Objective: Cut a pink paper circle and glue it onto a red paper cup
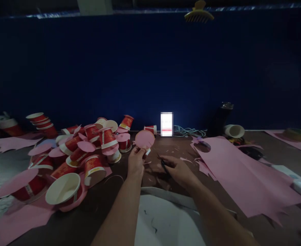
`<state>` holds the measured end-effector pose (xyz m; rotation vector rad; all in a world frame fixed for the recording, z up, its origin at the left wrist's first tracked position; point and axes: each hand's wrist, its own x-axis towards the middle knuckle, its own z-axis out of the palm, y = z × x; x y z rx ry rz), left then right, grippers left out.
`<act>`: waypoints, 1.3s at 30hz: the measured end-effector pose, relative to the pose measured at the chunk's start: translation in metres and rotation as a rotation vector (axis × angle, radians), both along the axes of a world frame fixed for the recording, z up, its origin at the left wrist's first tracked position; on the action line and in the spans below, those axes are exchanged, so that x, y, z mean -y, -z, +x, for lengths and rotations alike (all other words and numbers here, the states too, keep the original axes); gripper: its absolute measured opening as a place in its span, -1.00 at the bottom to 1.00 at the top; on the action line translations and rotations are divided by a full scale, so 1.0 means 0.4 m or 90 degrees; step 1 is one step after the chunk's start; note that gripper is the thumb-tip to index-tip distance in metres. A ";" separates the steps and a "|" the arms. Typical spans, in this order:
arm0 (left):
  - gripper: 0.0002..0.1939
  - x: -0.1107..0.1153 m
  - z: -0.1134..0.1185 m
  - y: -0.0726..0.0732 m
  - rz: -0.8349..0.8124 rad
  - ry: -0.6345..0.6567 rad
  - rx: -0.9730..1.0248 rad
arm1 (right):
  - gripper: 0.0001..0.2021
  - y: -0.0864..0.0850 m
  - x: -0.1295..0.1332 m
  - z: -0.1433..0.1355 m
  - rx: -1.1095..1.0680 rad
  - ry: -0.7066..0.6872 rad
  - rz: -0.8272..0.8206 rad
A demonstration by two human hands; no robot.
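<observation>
My left hand (136, 162) pinches a round pink paper disc (144, 138), held upright in front of me. A small white piece shows just below the disc's edge; whether a cup sits behind it I cannot tell. Close by on the right, my right hand (178, 169) is closed around dark-handled scissors (163, 164), whose tips point toward the disc without touching it. To the left lies a heap of red paper cups (94, 167), several with pink discs attached. A large pink sheet (232, 164) with cut edges spreads out on the right.
At the back stand a bright pixelated screen (167, 123), a coiled white cable (188, 131) and a dark bottle (220, 118). A power strip (297, 179) lies at the right. Stacked cups (41, 123) lean at the far left. Pink scraps litter the brown table (104, 218).
</observation>
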<state>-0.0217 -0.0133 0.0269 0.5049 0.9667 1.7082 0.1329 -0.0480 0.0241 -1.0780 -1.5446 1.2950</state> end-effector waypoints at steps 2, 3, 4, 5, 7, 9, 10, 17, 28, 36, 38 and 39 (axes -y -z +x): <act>-0.61 0.000 0.003 0.004 0.002 0.009 -0.026 | -0.61 -0.009 0.003 0.001 -0.008 0.000 -0.001; -0.60 0.001 0.004 0.005 0.004 0.017 -0.037 | -0.61 -0.012 0.004 0.001 -0.007 0.004 -0.001; -0.60 0.002 0.005 0.006 0.006 0.027 -0.049 | -0.60 -0.015 0.005 0.000 -0.005 0.005 -0.003; -0.59 0.005 0.006 0.006 0.006 0.037 -0.059 | -0.59 -0.016 0.007 -0.002 -0.003 0.004 -0.006; -0.59 0.010 0.009 0.006 0.002 0.055 -0.078 | -0.56 -0.016 0.009 -0.006 0.000 -0.006 -0.016; -0.60 0.014 0.012 0.007 -0.003 0.064 -0.091 | -0.56 -0.014 0.010 -0.010 -0.004 -0.011 -0.018; -0.61 0.015 0.014 0.008 -0.002 0.063 -0.094 | -0.56 -0.012 0.010 -0.011 -0.005 -0.010 -0.013; -0.60 0.014 0.018 0.009 0.008 0.064 -0.080 | -0.58 -0.002 0.004 -0.013 0.016 0.009 0.027; -0.55 0.025 0.021 -0.008 -0.021 0.079 -0.041 | -0.58 -0.024 0.021 -0.025 0.008 0.009 0.019; -0.54 0.025 0.021 -0.008 -0.023 0.086 -0.038 | -0.59 -0.027 0.023 -0.026 0.037 0.024 0.047; -0.54 0.025 0.021 -0.009 -0.028 0.085 -0.039 | -0.61 -0.029 0.025 -0.026 0.037 0.022 0.051; -0.54 0.025 0.021 -0.009 -0.029 0.084 -0.038 | -0.62 -0.030 0.025 -0.026 0.036 0.019 0.050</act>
